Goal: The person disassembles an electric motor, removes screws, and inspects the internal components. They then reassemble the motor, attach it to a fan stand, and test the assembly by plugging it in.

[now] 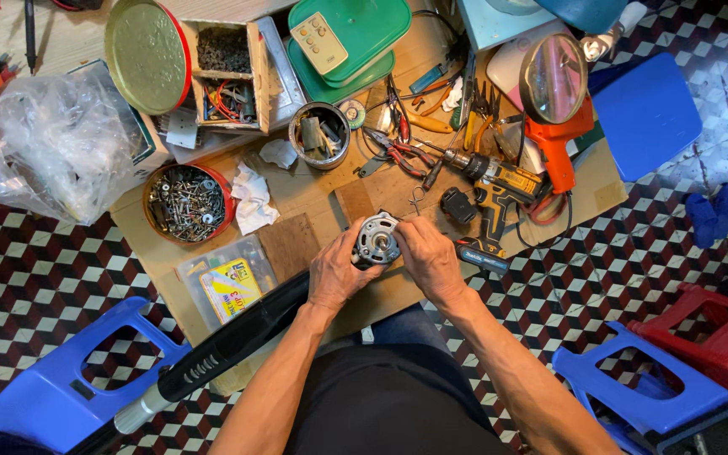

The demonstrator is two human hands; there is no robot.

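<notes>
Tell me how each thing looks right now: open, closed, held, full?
Left hand: gripping the motor's side.
Right hand: gripping the motor's other side.
Small round motor: held in both hands.
Red tin: open, full of screws.
Round lid: off, leaning.
Metal can: open, holding parts.
Cordless drill: lying on its side.

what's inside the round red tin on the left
The red tin is full of loose screws and a few washers, heaped together. Its bottom is covered by them.

cordless drill point(492, 187), tin of screws point(188, 203), magnifying glass point(554, 78)
</notes>
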